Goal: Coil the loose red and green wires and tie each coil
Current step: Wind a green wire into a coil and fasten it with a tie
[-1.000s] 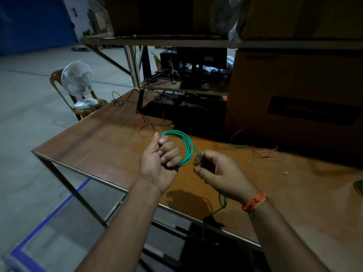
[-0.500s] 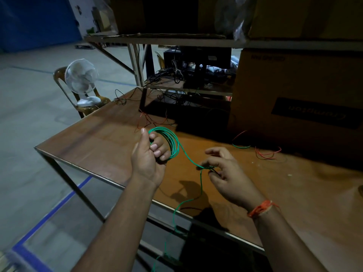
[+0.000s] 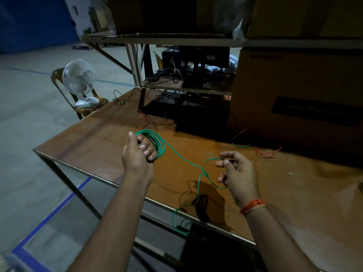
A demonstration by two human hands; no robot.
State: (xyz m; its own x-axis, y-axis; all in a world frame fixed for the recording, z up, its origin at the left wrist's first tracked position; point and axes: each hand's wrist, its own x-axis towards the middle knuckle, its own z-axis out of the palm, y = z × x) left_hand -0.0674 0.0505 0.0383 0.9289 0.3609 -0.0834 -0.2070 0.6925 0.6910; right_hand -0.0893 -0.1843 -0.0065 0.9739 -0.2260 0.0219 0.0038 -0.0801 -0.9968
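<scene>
Several turns of the green wire (image 3: 157,143), at the frame centre, are gripped by the left hand (image 3: 137,156). The free strand is pinched by the right hand (image 3: 236,173); light tension should be kept so each turn is laid evenly.

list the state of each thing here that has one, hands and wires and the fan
left hand: grips the green coil, fingers curled through it
green coil: partly wound, not tied
green wire tail: loose, hanging over the table edge
right hand: pinches the green wire
red wires: loose on the table, uncoiled
fan: upright on a chair; running or not, cannot tell
</scene>
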